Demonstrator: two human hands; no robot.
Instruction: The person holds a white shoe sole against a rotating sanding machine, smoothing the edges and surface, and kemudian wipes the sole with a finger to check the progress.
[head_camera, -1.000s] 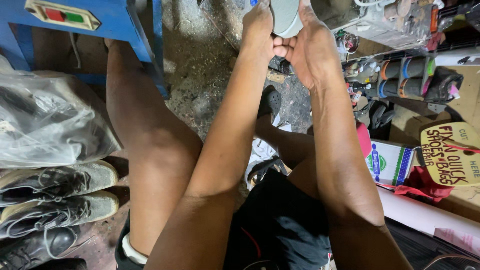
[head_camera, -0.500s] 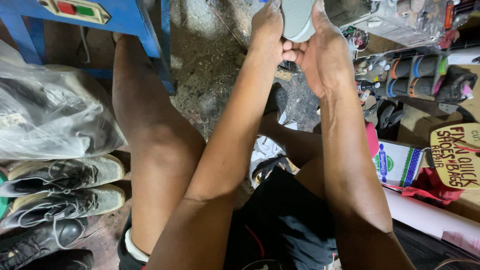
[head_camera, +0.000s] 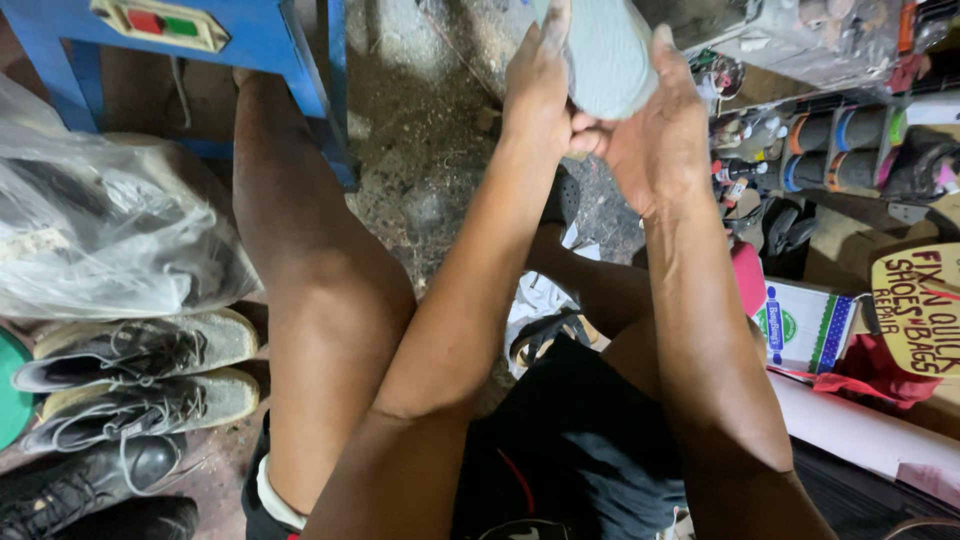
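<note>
Grey shoe sole (head_camera: 600, 55) is up at arm's length, near the top of the view, over the dirt floor (head_camera: 420, 170) — looks held out there to get light on it. It's pale grey-green, rounded at the end, finely textured. Left hand (head_camera: 535, 95) has its grip wrapped on one edge, right hand (head_camera: 655, 140) pinching the other side, thumbs meeting underneath. Blue machine stand (head_camera: 290, 50) off to the left, worn boots (head_camera: 140, 375) lined up by a plastic bag (head_camera: 100, 230).

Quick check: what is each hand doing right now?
Left hand: closed on the grey shoe sole.
Right hand: closed on the same sole from the other side.
</note>
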